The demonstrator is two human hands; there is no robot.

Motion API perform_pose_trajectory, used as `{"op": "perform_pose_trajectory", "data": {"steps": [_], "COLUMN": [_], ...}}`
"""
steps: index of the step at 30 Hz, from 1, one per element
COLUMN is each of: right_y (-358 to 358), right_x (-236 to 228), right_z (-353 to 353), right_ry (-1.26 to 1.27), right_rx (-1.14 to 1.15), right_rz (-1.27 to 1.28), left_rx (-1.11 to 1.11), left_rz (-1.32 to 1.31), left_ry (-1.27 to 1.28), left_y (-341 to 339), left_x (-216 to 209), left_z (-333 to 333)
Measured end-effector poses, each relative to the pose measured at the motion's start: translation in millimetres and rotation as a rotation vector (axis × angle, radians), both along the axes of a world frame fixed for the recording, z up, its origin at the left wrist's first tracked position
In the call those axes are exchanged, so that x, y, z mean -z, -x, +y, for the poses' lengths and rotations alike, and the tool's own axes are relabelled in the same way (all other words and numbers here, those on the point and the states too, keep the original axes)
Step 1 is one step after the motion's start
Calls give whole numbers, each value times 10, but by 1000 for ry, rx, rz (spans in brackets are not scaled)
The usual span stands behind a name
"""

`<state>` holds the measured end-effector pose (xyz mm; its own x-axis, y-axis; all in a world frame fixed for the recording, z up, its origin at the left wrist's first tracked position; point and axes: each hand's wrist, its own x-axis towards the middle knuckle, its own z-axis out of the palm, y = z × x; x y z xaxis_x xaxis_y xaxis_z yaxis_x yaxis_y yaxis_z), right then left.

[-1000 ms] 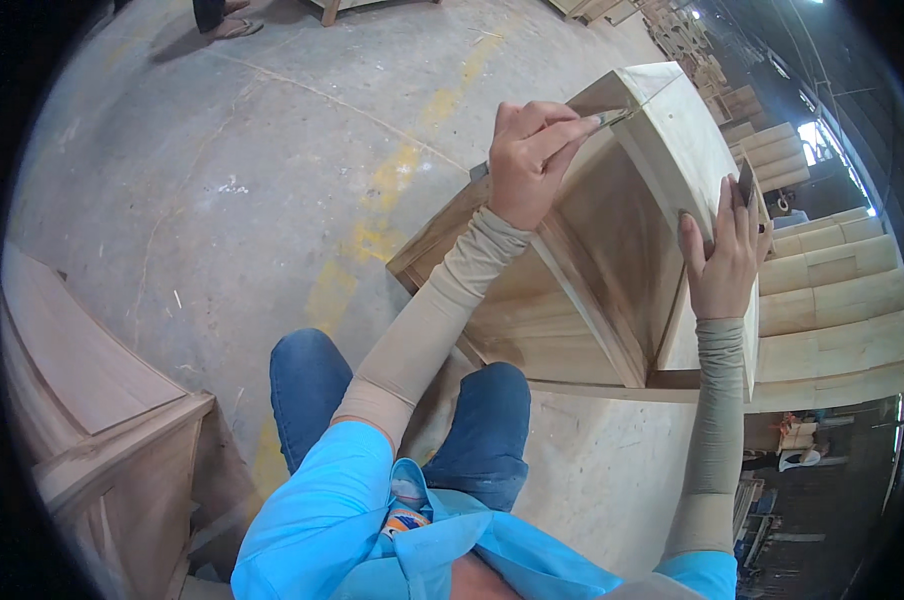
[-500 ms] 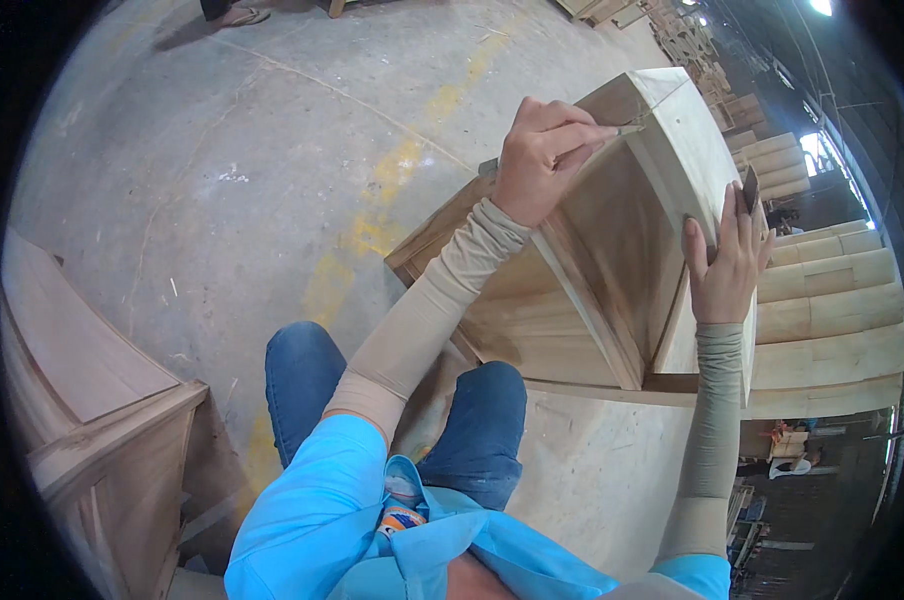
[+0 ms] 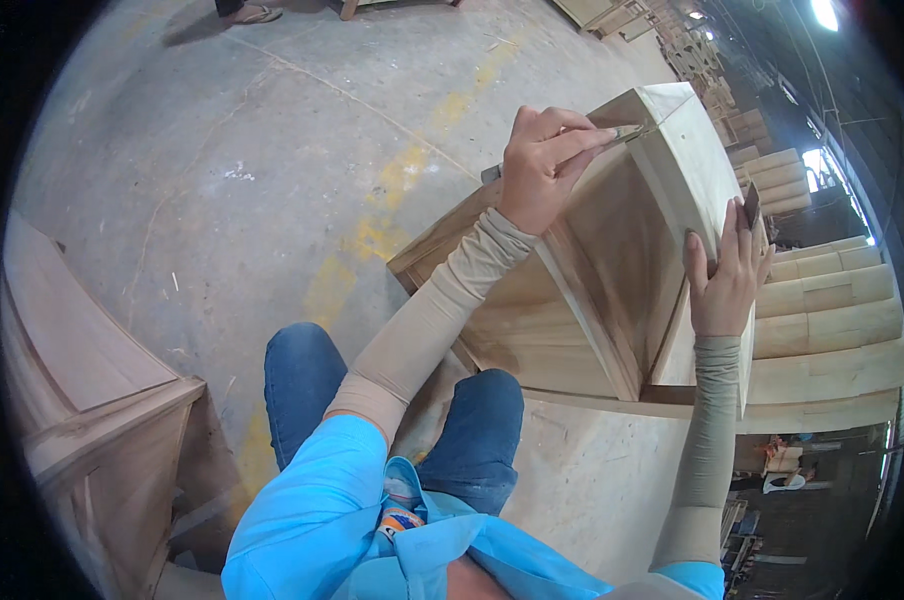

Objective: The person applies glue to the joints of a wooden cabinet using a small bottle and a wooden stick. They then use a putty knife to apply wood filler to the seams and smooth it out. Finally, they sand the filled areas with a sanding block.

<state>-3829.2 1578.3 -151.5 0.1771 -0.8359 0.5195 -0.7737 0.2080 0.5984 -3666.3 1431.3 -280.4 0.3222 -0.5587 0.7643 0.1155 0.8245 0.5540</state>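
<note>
Beyond R hand (image 3: 724,285), pale wd pcs (image 3: 827,345)

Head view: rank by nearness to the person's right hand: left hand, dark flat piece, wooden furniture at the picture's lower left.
1. Dark flat piece: at the fingers of the right hand.
2. Left hand: off to its left, gripping a slim tool.
3. Wooden furniture: picture's lower left, beyond the left forearm.
</note>
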Motion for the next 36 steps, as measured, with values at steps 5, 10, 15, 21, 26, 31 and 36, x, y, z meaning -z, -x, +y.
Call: {"op": "perform_pose_trajectory", "data": {"steps": [5,10,15,21,26,31,36], "right_y": [-16,-8,17,-17,20,-5,30], "right_x": [-3,-7,-7,14,-4,-1,-6], "right_z": [-3,-3,13,-30,10,-12,5], "right_ry": [2,-1,6,14,5,9,1], "right_rx": [7,0,10,-2,23,8,12], "right_rz": [9,21,16,2,10,4,24], "left_rx": [-113,-155,-118,-42,-6,26,51], "left_rz": [-75,-134,-90,-77,-70,-63,-76], "left_ry": [72,72,92,94,92,81,66], "left_y": [89,29,-26,44,-26,-5,-46], "left_x": [-9,-18,8,29,20,-23,21], "left_z": [-32,36,50,-40,-41,-79,-48]}}
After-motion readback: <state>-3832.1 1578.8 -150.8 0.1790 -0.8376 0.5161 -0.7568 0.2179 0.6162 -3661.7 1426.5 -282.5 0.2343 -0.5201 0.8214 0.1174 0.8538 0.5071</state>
